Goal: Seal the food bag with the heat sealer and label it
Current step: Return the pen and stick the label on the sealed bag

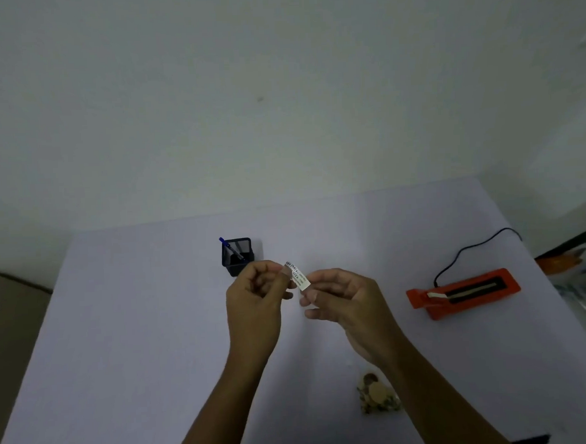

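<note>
A table (pixel 138 329) under a pale lilac cover fills the lower half of the view, pushed up against a plain, off-white wall (pixel 279 88). The light is dim and flat.

Above the middle of the table, both hands are raised and meet on a small white label (pixel 298 277). The left hand (pixel 254 300) has its fingers curled in and pinches the label's upper end, while the right hand (pixel 342 300) pinches the lower end between thumb and forefinger. There is print on the label, but it is too small to read.

Just behind the left hand stands a dark pen holder (pixel 236 256) with a blue pen (pixel 230 248) leaning in it. Well off to the right lies the orange heat sealer (pixel 462 293), its black cord (pixel 467 251) trailing towards the table's far right edge. The food bag (pixel 378 394) lies near the front of the table, just beside the right forearm — small, with roundish brown pieces inside, though its outline is hard to make out.

Past the right edge of the table there is a blur of orange and clear clutter (pixel 579 266) that I cannot identify. A beige shape (pixel 6 291) is cut off at the left edge of the view, and both forearms run out of the bottom.

The table's left half and the stretch between the hands and the sealer lie bare — open cover on either side of the arms.
</note>
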The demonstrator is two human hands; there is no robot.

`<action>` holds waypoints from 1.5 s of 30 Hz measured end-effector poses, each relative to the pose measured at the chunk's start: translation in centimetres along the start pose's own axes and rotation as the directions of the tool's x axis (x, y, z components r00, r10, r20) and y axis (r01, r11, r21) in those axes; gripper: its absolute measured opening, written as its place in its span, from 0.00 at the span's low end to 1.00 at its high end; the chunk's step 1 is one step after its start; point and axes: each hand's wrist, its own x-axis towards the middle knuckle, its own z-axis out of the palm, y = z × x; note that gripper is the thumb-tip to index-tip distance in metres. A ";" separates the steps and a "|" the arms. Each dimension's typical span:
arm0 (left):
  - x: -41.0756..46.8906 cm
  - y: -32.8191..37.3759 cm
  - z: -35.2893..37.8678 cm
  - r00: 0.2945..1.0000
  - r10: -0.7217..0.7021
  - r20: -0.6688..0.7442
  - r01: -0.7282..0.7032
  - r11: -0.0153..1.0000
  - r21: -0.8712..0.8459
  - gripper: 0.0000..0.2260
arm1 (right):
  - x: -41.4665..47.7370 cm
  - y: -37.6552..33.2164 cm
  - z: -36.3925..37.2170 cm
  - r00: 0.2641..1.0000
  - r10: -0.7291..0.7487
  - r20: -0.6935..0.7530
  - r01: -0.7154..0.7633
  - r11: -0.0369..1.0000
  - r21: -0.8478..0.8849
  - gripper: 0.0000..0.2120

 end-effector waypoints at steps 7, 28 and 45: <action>-2.3 1.9 0.0 0.998 0.010 -0.058 -0.016 0.994 -0.107 0.01 | -2.0 -1.7 1.1 0.994 -0.083 -0.065 0.088 0.994 0.070 0.09; -4.9 3.0 -0.7 0.994 0.047 -0.096 -0.052 0.997 -0.055 0.05 | -4.6 -2.6 2.2 0.970 -0.225 -0.093 0.228 0.973 0.023 0.08; -4.8 -0.5 -2.7 0.993 0.074 0.088 -0.094 0.965 0.246 0.04 | -3.9 1.9 0.9 0.990 0.007 -0.143 -0.002 0.999 0.035 0.08</action>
